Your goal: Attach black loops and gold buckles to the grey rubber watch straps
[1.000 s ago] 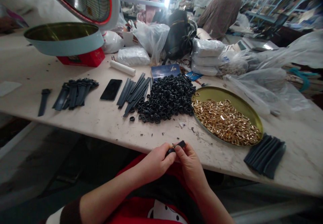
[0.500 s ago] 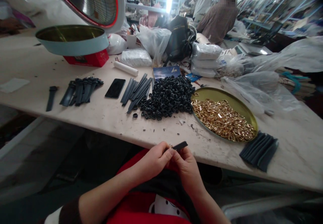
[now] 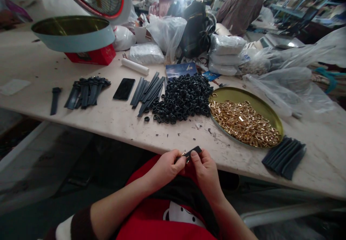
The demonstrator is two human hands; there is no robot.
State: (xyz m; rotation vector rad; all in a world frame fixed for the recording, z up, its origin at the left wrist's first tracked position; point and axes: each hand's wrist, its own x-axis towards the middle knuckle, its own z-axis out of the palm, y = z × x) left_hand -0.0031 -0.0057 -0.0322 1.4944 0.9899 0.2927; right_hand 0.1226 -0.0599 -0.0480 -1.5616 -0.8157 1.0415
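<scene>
In the head view, the two hands are close together at the near edge of the table (image 3: 121, 132), pinching a short dark strip (image 3: 197, 149) between them. The left hand (image 3: 169, 165) grips its left end, where a bit of gold metal (image 3: 184, 153) shows by the fingertips; the right hand (image 3: 207, 170) has its thumb on top of the strip, toward the right end. Beyond the hands lies a pile of dark loops (image 3: 186, 97); far right of them, a round tray (image 3: 258, 97) holds gold buckles (image 3: 243, 121).
</scene>
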